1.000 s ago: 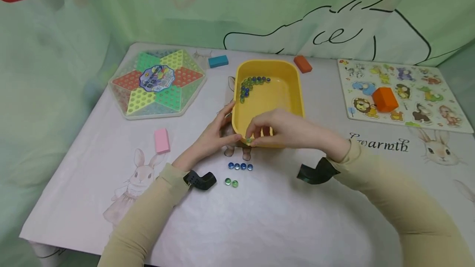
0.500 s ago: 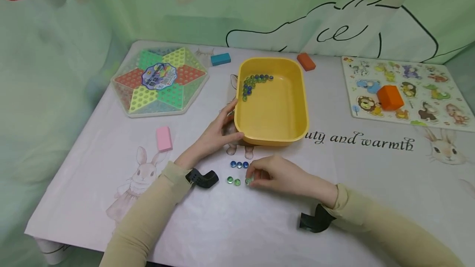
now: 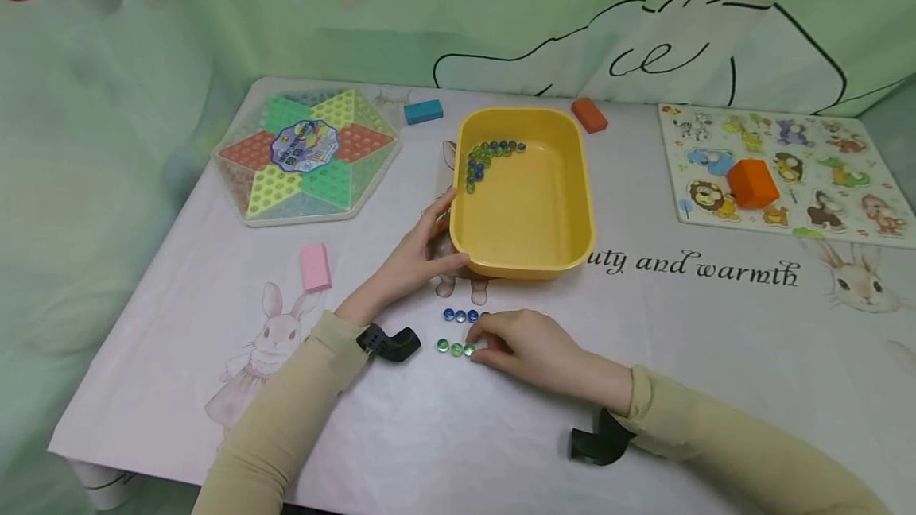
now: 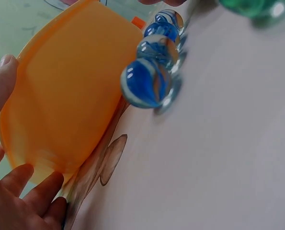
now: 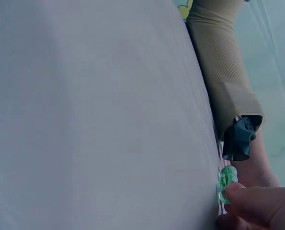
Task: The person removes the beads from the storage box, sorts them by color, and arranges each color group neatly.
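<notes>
At the yellow plastic tub (image 3: 525,269), my left hand (image 3: 411,261) holds the near left corner, thumb at the rim and fingers along the outer side. Green and blue marbles (image 3: 478,169) lie along the tub's far left inside. My right hand (image 3: 533,352) pinches a green marble (image 3: 469,349) at the right end of a short row on the table. Two other green marbles (image 3: 449,348) sit left of it. Behind them runs a row of blue marbles (image 3: 461,315), its right end partly hidden by my right hand. In the left wrist view, the blue marbles (image 4: 144,84) are close up.
A Chinese checkers board (image 3: 308,153) lies at the back left. Near it are a pink block (image 3: 316,267) and a blue block (image 3: 424,111). A red block (image 3: 590,115) is behind the tub. At right, an orange block (image 3: 753,183) rests on an animal puzzle board (image 3: 848,217).
My right hand has moved from the tub's near rim down to the table with a green marble, then slightly left, bringing it to the green row's end. My left hand stays at the tub.
</notes>
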Motion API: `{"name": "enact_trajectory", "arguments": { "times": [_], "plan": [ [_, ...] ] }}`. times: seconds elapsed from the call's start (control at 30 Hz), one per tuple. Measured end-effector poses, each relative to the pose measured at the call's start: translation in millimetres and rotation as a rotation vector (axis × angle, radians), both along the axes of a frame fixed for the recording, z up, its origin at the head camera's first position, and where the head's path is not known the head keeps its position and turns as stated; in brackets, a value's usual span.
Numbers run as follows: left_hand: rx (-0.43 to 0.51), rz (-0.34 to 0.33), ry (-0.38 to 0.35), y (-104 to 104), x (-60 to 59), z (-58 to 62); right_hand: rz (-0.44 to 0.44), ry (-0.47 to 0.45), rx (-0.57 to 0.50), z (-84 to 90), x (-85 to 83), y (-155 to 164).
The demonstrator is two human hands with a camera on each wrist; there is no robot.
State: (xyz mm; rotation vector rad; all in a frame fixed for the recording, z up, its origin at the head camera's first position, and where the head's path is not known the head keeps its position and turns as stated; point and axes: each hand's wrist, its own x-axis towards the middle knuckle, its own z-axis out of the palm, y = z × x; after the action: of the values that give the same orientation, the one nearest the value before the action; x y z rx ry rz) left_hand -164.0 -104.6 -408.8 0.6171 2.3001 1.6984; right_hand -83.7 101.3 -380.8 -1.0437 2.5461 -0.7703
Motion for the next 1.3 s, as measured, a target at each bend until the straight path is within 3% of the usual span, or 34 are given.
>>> {"name": "enact_trajectory", "arguments": {
  "times": [0.13, 0.33, 0.43, 0.73, 0.83, 0.93, 1.07, 1.3],
  "plan": [
    [0.0, -0.004, -0.013, 1, 0.4, 4.8, -0.002, 0.004, 0.02, 1.0, -0.4, -1],
    [0.004, -0.017, -0.036, 3, 9.6, 28.0, -0.001, -0.001, 0.021, 4.9, -1.8, 1],
    [-0.007, -0.014, -0.036, 3, 11.5, 32.5, 0.018, -0.008, 0.017, 11.2, -6.1, 3],
    [-0.009, -0.007, -0.039, 2, 12.3, 32.7, 0.311, -0.229, -0.019, 65.6, -47.7, 19],
    [-0.008, -0.009, -0.038, 2, 12.6, 32.4, 0.349, -0.284, -0.003, 82.7, -64.7, 22],
    [-0.015, -0.005, -0.047, 2, 13.2, 32.7, 0.333, -0.309, 0.006, 94.8, -82.6, 23],
    [-0.038, 0.004, -0.063, 2, 14.4, 32.9, 0.258, -0.272, 0.04, 102.9, -107.5, 20],
    [-0.038, -0.001, -0.068, 3, 16.7, 34.5, 0.092, -0.138, 0.074, 98.9, -145.6, 10]
  ]
}}
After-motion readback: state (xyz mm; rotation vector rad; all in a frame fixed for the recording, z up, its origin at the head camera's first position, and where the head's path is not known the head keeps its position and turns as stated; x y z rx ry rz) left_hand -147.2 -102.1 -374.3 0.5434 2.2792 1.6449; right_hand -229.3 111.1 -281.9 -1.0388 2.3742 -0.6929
